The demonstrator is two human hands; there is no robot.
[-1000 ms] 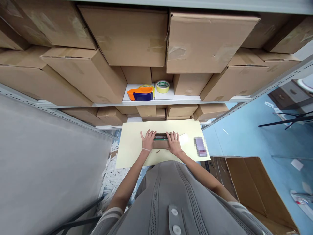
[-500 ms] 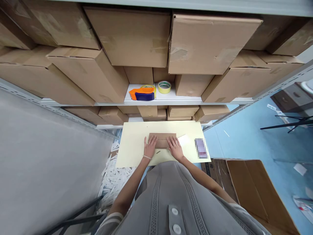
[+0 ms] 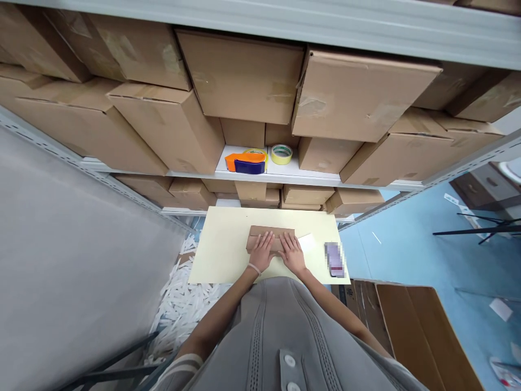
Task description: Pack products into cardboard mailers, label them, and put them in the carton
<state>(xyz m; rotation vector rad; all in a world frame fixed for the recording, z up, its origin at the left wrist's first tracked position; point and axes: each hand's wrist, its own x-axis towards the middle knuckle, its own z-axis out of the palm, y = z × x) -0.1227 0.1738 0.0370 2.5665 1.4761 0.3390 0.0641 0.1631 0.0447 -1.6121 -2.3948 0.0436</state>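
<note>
A small flat cardboard box (image 3: 256, 231) lies on the pale yellow tabletop (image 3: 223, 239), a seam running along its top. My left hand (image 3: 262, 253) rests on it, left of the middle, fingers stretched out flat. On the right part of the same box lies my right hand (image 3: 292, 253), its fingers also stretched out and slightly spread. The thumbs point towards each other at the box's near edge. Just right of the box is a white piece of paper (image 3: 306, 242). A phone-like purple item (image 3: 335, 259), blurred out, lies at the table's right side.
An orange and blue tape dispenser (image 3: 246, 162) and a yellow tape roll (image 3: 281, 154) sit on the shelf ahead, among cardboard boxes (image 3: 240, 76). Shredded white paper (image 3: 183, 304) covers the floor at left. A big open carton (image 3: 423, 331) stands at right.
My left hand has slid right from the box's left end towards its middle, nearer my right hand. A small brown scrap before the box no longer shows. The view has shifted slightly.
</note>
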